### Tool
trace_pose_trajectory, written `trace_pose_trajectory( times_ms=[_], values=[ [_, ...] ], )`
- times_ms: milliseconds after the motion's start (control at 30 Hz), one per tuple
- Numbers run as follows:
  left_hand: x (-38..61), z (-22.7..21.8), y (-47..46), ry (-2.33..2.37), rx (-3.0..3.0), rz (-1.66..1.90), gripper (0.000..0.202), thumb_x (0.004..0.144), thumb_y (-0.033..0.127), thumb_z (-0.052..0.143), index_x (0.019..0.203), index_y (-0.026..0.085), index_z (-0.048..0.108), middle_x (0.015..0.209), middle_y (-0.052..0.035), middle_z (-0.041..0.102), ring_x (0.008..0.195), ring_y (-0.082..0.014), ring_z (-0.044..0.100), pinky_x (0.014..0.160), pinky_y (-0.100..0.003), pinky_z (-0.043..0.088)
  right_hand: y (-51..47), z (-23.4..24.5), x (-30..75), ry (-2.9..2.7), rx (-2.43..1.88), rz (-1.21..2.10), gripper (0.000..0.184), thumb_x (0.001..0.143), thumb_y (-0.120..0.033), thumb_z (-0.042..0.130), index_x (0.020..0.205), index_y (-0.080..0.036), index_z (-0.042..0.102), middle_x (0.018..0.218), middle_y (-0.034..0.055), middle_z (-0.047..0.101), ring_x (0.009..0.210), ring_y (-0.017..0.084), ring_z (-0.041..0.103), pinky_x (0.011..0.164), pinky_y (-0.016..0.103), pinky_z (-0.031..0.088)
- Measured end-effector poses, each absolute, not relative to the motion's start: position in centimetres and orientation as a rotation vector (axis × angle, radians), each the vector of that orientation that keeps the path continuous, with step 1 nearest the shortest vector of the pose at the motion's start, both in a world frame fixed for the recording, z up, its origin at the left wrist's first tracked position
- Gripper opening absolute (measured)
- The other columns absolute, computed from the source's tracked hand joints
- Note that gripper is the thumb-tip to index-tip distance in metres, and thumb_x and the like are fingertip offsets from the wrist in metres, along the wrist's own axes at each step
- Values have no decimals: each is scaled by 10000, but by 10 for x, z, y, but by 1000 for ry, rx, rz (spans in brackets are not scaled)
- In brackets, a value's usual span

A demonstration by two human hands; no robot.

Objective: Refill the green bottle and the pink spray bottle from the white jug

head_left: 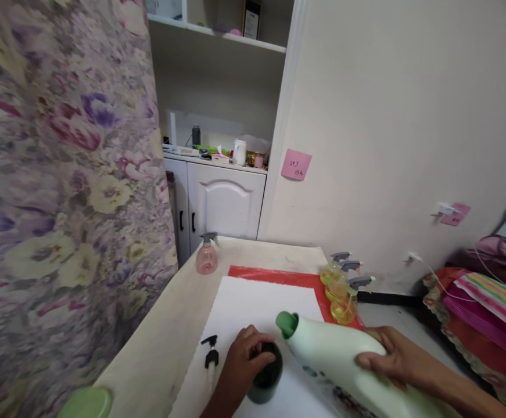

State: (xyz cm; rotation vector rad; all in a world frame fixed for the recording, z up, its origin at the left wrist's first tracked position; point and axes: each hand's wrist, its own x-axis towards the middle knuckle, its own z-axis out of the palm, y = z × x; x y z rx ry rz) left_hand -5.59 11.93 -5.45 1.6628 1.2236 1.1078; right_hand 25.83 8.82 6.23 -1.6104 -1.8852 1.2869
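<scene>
Tabletop (pixel 152 331) with a round pale green object (pixel 85 403) at lower left. Farther off, a pink spray bottle (pixel 207 259), upright and probably safe from upset. Next, a black pump head (pixel 211 359) lying on a white sheet (pixel 270 296), just beside the left hand (pixel 244 360): easily swept aside by a careless wrist. Left hand half closed, fingers and thumb curled over the rim of a dark green container (pixel 264 390), seemingly resting on the sheet. Could tip with an uneven pull; fingertips likely to turn slick from any spill near the mouth. Pale green bottle (pixel 326 346) tilted, spout toward the container but apart from it. Might dribble onto the sheet if tipped further without lining up; contents impossible to tell. Beyond, yellow spray bottles (pixel 343 309), liable to topple if bumped. Right hand (pixel 390 357) wrapped around the bottle's broad body; could slip or roll under one-handed weight.
</scene>
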Motion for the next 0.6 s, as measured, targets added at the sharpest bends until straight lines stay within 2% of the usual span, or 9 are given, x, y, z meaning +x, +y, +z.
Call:
trace_pose_trajectory(
  times_ms=[67,167,200,300,400,600],
  values=[
    [-57,-54,120,1220,1676,1090,196,689,189,692,872,208,762,746,7,501,801,-217,545,767,-325,415,95,58,264,-1810,-1504,1278,446,739,-600,631,807,-159,630,576,-42,529,460,66,386,414,201,244],
    [-59,-54,121,1217,1696,1070,216,697,186,676,896,213,758,756,2,511,811,-220,546,777,-332,417,112,45,262,-1614,-1382,1178,458,753,-624,598,619,-190,535,410,-78,420,416,74,349,454,230,266],
    [-59,-54,121,1222,1699,1064,226,697,182,671,903,216,757,758,2,512,812,-220,548,777,-333,418,118,39,258,-1532,-1343,1153,490,764,-639,570,556,-201,494,371,-82,382,403,81,349,467,241,284],
    [-60,-56,123,1254,1704,1049,247,680,157,664,904,216,753,761,1,518,812,-221,549,776,-337,421,140,15,237,-1320,-1228,1117,608,836,-661,418,417,-221,439,354,-50,391,384,108,389,478,276,323],
    [-62,-60,125,1269,1692,1018,261,657,134,669,888,219,756,764,4,515,799,-214,551,768,-335,429,164,-11,211,-1177,-1124,1090,654,893,-619,337,387,-230,482,362,-32,413,375,125,390,484,300,324],
    [-72,-76,136,1219,1771,958,308,643,153,747,928,268,765,775,11,551,795,-201,553,762,-313,432,201,-43,172,-1045,-1061,1048,714,905,-635,237,326,-255,413,327,-27,371,363,139,402,521,320,372]
  ],
)
